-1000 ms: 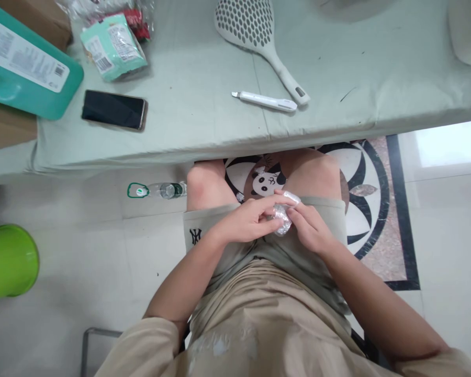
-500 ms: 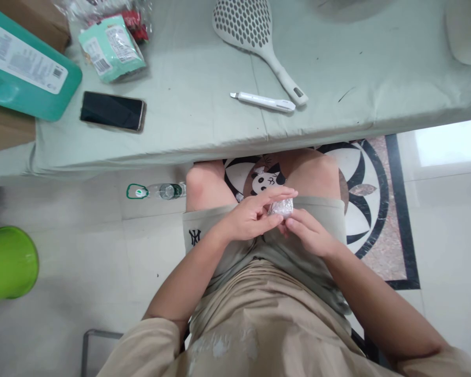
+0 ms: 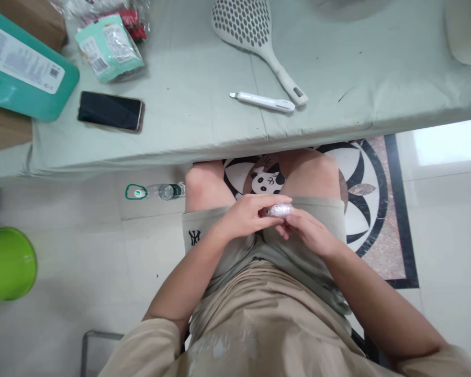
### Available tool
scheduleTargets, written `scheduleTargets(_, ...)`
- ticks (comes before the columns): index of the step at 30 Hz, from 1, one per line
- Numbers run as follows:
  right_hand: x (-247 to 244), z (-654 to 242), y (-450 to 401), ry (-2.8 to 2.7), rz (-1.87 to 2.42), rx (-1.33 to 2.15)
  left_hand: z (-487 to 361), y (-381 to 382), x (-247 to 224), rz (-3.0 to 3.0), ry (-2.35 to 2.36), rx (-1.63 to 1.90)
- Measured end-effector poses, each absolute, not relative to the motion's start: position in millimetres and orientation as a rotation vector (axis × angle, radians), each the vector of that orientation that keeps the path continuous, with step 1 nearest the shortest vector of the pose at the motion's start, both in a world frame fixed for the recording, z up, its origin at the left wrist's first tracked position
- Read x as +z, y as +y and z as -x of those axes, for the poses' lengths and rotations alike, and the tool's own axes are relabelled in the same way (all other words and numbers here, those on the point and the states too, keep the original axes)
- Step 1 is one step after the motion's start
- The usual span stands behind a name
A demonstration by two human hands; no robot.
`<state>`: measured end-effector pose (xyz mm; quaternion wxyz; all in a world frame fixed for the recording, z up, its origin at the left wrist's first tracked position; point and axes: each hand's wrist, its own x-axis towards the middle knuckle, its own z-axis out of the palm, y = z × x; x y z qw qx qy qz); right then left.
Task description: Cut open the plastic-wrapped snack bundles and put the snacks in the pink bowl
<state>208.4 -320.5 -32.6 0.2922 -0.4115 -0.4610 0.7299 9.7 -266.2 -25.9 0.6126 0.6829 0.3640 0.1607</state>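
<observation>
Above my lap, both hands hold a small bundle in clear, shiny plastic wrap (image 3: 281,210); what lies inside it cannot be made out. My left hand (image 3: 255,213) grips it from the left, fingers along its far side and thumb along its near side. From the right, my right hand (image 3: 308,229) pinches its right end, with some fingers curled underneath and partly hidden. Beyond the hands, on the cloth-covered table (image 3: 188,120), lie a white utility knife (image 3: 262,101) and a pale slotted skimmer (image 3: 245,26).
A phone (image 3: 110,111), a mint snack packet (image 3: 110,48) and a green jug (image 3: 27,68) are on the table's left side. Below it, a clear plastic bottle (image 3: 168,191) lies on the floor. A lime-green bin (image 3: 8,265) stands at far left.
The wrapped bundle has turned in my fingers and now looks flatter and wider. My left fingers have come down closer around it. Items on the table stay in place.
</observation>
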Motion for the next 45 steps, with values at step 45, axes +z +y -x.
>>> scheduleTargets(45,5,-179,-195,-0.907,1.339,1.065,-57,-105,44,-1.602,0.864,0.622)
